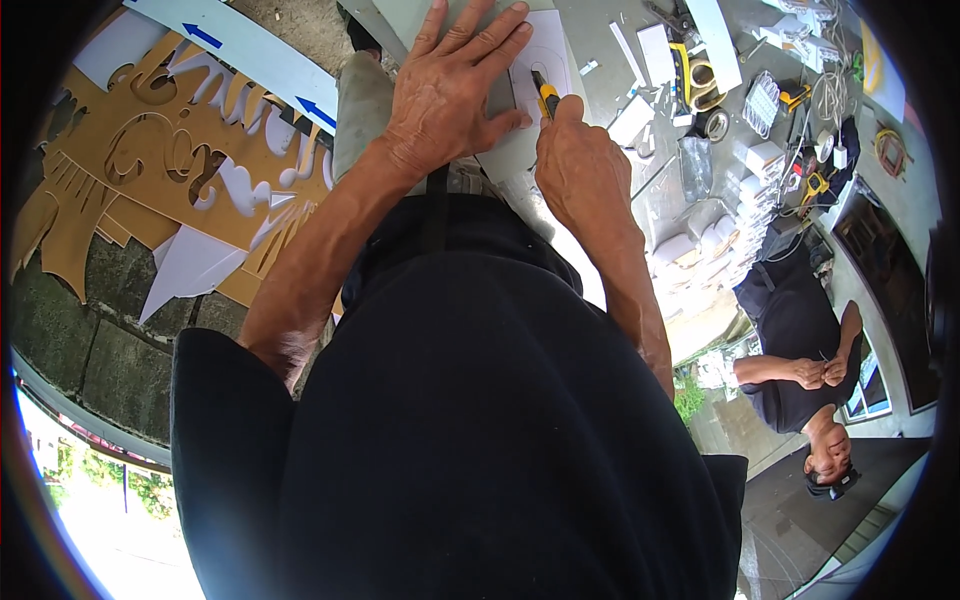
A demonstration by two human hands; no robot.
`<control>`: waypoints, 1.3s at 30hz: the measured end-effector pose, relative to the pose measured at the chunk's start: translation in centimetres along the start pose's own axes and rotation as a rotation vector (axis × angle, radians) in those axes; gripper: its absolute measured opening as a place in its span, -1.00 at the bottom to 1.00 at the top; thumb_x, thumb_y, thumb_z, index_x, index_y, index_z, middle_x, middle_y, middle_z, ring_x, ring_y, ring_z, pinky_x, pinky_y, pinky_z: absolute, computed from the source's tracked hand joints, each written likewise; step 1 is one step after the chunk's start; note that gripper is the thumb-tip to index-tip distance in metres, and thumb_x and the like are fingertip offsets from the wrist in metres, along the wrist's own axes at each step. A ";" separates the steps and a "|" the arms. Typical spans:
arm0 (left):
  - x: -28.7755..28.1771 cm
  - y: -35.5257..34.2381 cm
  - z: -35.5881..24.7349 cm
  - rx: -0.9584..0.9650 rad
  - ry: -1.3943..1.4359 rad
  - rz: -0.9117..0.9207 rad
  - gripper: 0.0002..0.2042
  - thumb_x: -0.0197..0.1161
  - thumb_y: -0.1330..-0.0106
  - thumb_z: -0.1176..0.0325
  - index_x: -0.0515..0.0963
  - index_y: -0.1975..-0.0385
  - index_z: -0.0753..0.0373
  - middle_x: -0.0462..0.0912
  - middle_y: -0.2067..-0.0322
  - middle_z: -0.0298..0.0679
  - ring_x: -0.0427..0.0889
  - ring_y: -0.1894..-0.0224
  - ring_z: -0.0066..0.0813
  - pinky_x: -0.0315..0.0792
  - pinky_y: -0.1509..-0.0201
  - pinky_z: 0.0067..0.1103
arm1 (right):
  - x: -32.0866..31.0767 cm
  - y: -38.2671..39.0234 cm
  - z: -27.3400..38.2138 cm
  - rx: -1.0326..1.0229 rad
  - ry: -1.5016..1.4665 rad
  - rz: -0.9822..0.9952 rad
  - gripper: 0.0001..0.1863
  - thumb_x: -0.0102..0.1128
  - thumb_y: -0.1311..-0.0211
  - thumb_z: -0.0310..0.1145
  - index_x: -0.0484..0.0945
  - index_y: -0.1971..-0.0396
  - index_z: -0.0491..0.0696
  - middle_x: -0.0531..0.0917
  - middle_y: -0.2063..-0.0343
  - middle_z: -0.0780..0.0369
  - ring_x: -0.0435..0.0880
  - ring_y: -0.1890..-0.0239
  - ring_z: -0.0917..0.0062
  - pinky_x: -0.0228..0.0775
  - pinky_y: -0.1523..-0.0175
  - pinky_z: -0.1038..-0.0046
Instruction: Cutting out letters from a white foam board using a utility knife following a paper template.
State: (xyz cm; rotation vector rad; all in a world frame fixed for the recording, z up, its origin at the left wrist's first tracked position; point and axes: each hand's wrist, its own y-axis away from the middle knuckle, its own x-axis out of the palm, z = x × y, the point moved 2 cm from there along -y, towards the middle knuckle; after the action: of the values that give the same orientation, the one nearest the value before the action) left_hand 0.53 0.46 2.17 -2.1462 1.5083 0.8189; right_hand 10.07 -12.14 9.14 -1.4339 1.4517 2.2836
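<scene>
A white sheet with thin curved lines drawn on it lies on a grey surface in front of me. My left hand rests flat at its left side, fingers stretched forward and thumb out toward the right. In my closed right hand is a yellow and black utility knife. Its tip points forward and meets the sheet among the drawn lines, just right of my left fingers. Whether the blade has cut through, I cannot tell.
Tan and white cut-out sheets are piled at the left, beside a white board with blue arrows. Tape rolls, white scraps, cables and tools lie to the right. Farther right, another person holds both hands together.
</scene>
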 end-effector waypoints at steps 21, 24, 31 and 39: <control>-0.1 -0.2 0.0 -0.010 0.029 -0.053 -0.14 0.63 0.03 0.19 0.44 -0.35 0.32 0.29 -0.50 -0.11 0.02 -0.60 0.10 -0.09 -0.62 0.04 | 0.0 0.5 0.2 -0.026 0.049 -0.035 -0.84 0.02 -0.43 -0.39 0.38 0.26 -0.20 0.70 0.57 -0.07 0.79 0.41 0.05 0.62 0.27 0.11; 3.3 0.0 2.9 0.130 -0.060 -0.272 -0.20 0.62 0.01 0.20 0.50 -0.30 0.31 0.35 -0.47 -0.13 0.04 -0.59 0.10 -0.07 -0.61 0.05 | 0.5 0.8 0.2 -0.041 0.029 -0.054 -0.83 0.02 -0.44 -0.39 0.38 0.25 -0.20 0.70 0.57 -0.07 0.79 0.41 0.04 0.62 0.28 0.11; 1.1 0.2 0.2 0.013 -0.038 -0.227 -0.13 0.69 0.18 0.17 0.55 -0.31 0.09 0.42 -0.44 -0.39 0.12 -0.58 -0.16 -0.08 -0.64 -0.06 | 0.6 0.6 -0.1 -0.031 0.009 -0.060 -0.80 0.03 -0.46 -0.34 0.38 0.25 -0.20 0.70 0.55 -0.10 0.78 0.41 -0.01 0.62 0.26 0.09; 1.6 0.4 0.1 0.027 -0.048 -0.215 -0.15 0.68 0.16 0.15 0.56 -0.29 0.12 0.41 -0.44 -0.38 0.11 -0.59 -0.11 -0.08 -0.63 -0.01 | 0.2 0.9 -1.6 -0.012 -0.124 -0.009 -0.69 -0.07 -0.55 -0.20 0.38 0.22 -0.18 0.69 0.50 -0.13 0.74 0.35 -0.11 0.52 0.18 -0.05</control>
State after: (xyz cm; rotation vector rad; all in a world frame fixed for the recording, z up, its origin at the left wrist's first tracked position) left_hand 0.56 -0.73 1.05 -2.2049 1.2318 0.7648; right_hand 10.59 -13.93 9.42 -1.2738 1.3958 2.3337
